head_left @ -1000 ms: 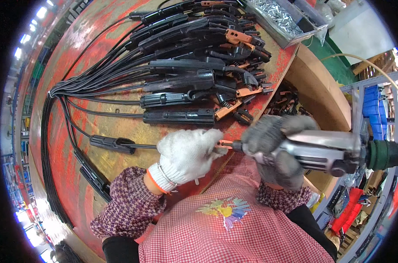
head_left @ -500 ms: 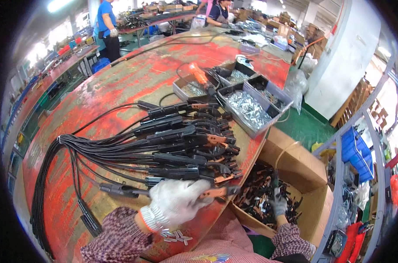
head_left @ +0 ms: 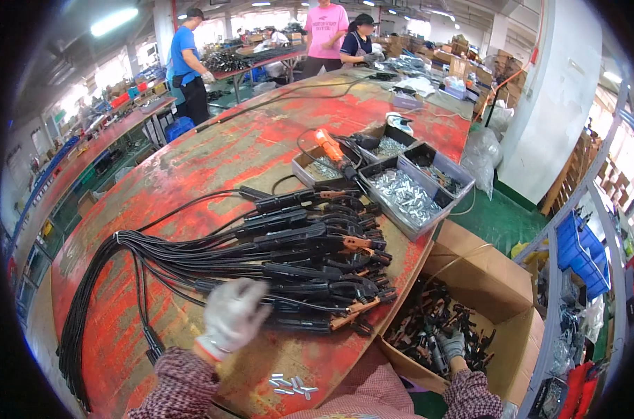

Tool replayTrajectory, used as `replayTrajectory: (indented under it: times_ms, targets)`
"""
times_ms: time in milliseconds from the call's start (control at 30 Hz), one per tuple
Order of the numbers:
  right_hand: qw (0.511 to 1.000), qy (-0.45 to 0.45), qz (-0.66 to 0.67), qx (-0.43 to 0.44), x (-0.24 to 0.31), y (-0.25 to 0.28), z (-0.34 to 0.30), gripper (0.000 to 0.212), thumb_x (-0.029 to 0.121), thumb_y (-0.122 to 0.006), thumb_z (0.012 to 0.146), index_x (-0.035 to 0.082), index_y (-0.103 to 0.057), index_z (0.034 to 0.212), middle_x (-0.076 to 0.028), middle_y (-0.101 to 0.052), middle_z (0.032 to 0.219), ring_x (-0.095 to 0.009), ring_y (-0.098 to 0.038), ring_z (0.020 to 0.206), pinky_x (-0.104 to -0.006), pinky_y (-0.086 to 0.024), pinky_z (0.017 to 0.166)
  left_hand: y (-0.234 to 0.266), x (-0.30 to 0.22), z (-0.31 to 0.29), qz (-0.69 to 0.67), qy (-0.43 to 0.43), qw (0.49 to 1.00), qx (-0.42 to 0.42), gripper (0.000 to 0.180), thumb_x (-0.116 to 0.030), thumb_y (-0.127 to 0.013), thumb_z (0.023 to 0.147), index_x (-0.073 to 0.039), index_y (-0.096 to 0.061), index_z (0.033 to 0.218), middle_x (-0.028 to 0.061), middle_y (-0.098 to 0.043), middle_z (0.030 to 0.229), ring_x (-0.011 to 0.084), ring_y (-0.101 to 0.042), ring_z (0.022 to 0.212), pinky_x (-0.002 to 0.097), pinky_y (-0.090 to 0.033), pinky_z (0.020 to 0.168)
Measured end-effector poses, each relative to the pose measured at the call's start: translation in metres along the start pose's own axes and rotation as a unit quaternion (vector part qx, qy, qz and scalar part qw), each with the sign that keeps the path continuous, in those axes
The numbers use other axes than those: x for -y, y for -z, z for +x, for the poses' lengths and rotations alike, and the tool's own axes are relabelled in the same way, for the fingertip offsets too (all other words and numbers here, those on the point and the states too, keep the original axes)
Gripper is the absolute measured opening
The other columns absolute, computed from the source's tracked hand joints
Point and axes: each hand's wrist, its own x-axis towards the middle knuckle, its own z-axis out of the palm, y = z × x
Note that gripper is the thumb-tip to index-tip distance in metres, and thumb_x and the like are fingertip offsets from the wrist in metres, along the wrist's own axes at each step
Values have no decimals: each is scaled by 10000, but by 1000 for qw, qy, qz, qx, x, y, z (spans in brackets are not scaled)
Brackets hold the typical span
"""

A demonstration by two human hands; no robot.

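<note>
My left hand (head_left: 234,318), in a white knitted glove, is over the table beside the lowest black handles. Its fingers are a little blurred, but they look apart from the thumb, with nothing seen between them. Black welding electrode holders (head_left: 310,241) with copper-coloured jaws lie in a row, their black cables (head_left: 114,244) tied together on the left. Down in the cardboard box (head_left: 519,335), my right hand (head_left: 453,344), in a grey glove, is closed around a corded power screwdriver (head_left: 437,355). Its tip is hard to make out among the loose black and copper parts (head_left: 414,328).
Small silver sleeves (head_left: 292,385) lie near the table's front edge. Bins of metal parts (head_left: 407,192) stand at the back right, with an orange-handled power tool (head_left: 329,145) across them. A grey rack (head_left: 550,300) stands on the right. Three people are farther back.
My left hand has let go of an electrode holder, which now lies with the others, and has moved left. My right hand and the screwdriver are lower in the box. The view has shifted.
</note>
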Motion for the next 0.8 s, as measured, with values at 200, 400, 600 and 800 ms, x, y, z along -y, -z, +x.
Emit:
replayTrajectory:
  times_ms: [200,400,600,800]
  targets:
    - [919,332,135,-163,177,-13,-41,248,168,-677,833,70,-639,1058,-130,-649,994,-276,-629,876,-354,-501,814,20,61,-57,107,91,986,88,651,-173,-766,628,-104,-512,1223,137,-565,1141,347,-551,1062,446,-464,878]
    - [790,583,28,-187,325,-25,-118,307,221,-714,801,105,-642,1076,-128,-611,1047,-317,-578,955,-418,-469,803,-3,87,-44,133,67,987,61,497,-201,-770,643,-124,-568,1091,82,-594,1038,282,-575,987,417,-467,789]
    - [795,601,-11,-74,318,-52,-112,326,232,-677,802,97,-643,1097,-137,-616,1039,-335,-580,947,-464,-441,835,13,74,-24,155,13,984,91,324,-264,-794,618,-125,-628,860,42,-626,887,256,-603,883,411,-441,723]
    - [805,587,-26,-79,324,-55,-109,308,221,-663,807,100,-643,1090,-128,-618,1018,-333,-578,924,-463,-436,819,6,18,21,58,-109,991,55,319,-285,-788,614,-108,-590,789,58,-602,777,275,-607,780,409,-447,656]
